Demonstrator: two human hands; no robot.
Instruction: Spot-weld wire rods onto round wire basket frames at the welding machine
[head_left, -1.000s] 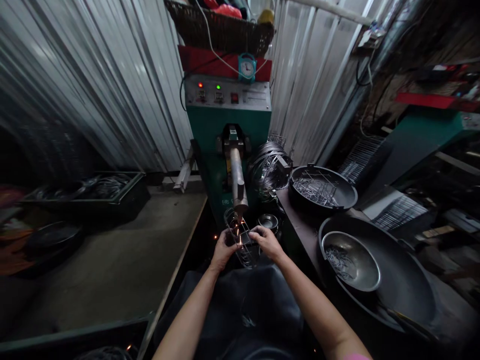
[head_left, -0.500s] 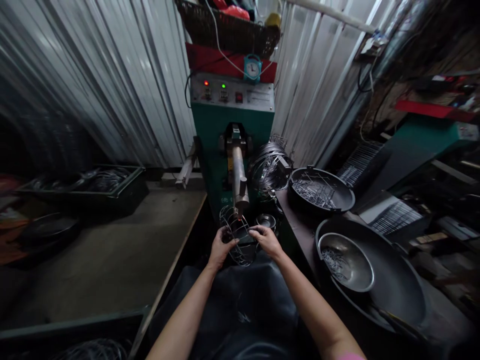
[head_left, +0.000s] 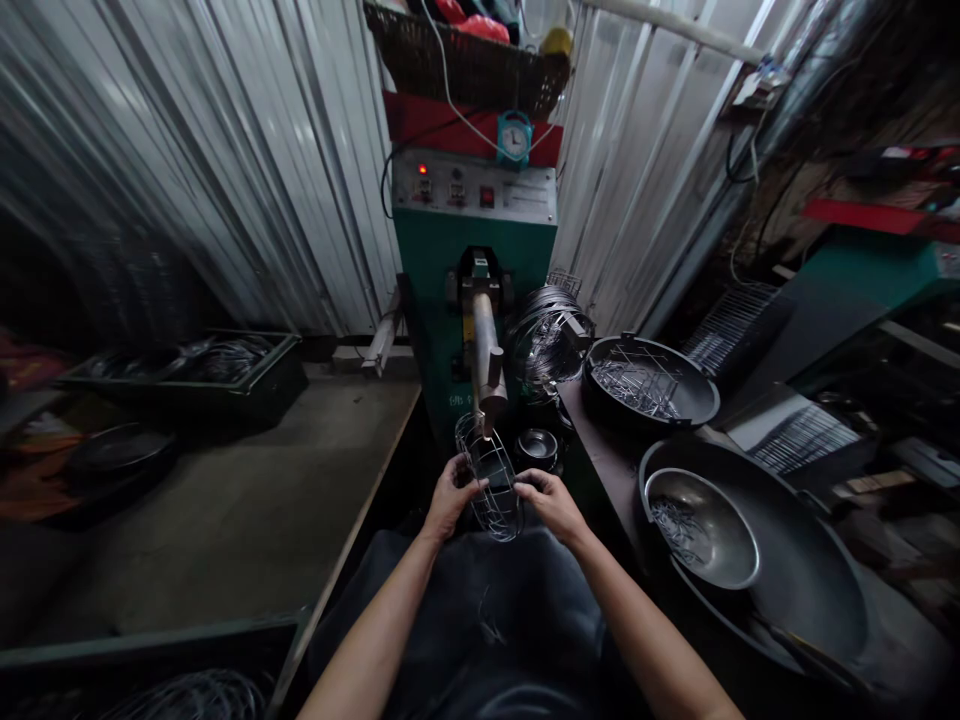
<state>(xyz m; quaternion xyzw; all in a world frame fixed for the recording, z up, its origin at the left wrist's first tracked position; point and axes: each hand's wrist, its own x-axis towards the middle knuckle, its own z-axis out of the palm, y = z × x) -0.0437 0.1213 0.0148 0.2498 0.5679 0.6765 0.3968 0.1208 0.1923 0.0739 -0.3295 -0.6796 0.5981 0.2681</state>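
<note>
With your left hand and right hand you are pinching the silver, rounded wire frame at both sides, beneath the grey cylindrical metal arm, and probably working best by gripping evenly, clear of its tip.

Wire cage: partly hidden by left hand. Lower-left bin: cut off by left and bottom edges. Clock: reading too small to tell.
</note>
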